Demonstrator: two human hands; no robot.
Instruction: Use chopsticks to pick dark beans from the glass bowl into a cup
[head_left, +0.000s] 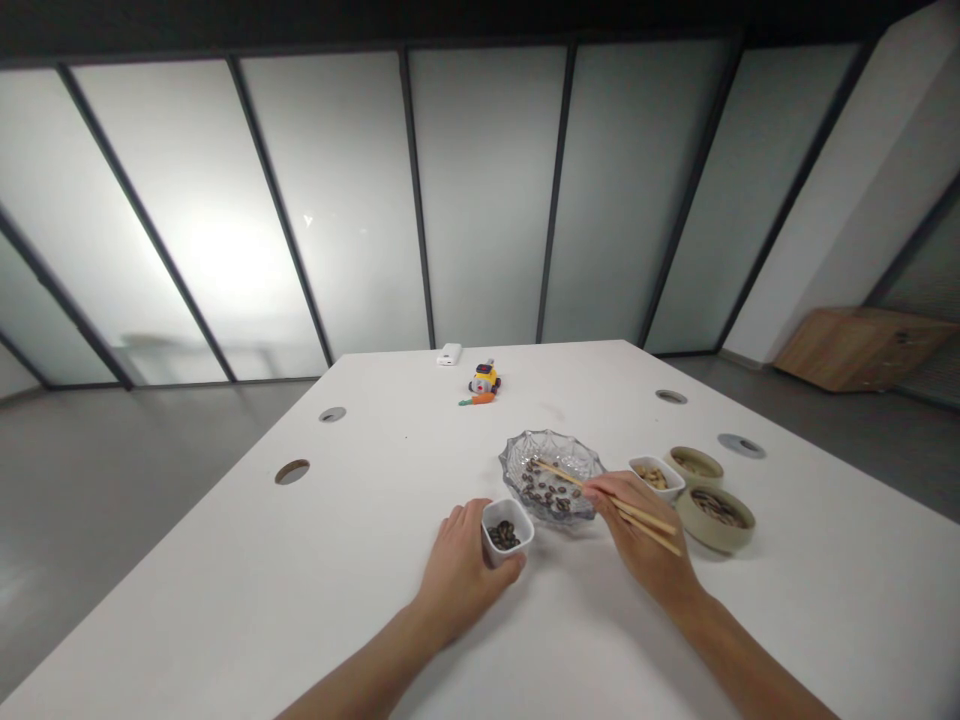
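Note:
My left hand (461, 565) is wrapped round a small white cup (521, 548) with dark seeds (504, 535) in it. The cup stands just in front of a clear scalloped glass bowl (517, 450). More dark seeds (551, 492) lie scattered over the bowl's bottom. In my right hand (645, 545) is a pair of wooden chopsticks (626, 508), closed round them. Their tips reach down into the bowl, near its left side among the seeds. Whether a seed is caught between the tips is too small to tell.
Right of the glass bowl are a white dish (673, 490) of pale nuts and two beige round bowls (716, 540) (701, 470) with contents. Farther back on the white table (390, 450) lie a yellow toy vehicle (486, 378), an orange-handled screwdriver (478, 399) and a white device (449, 354).

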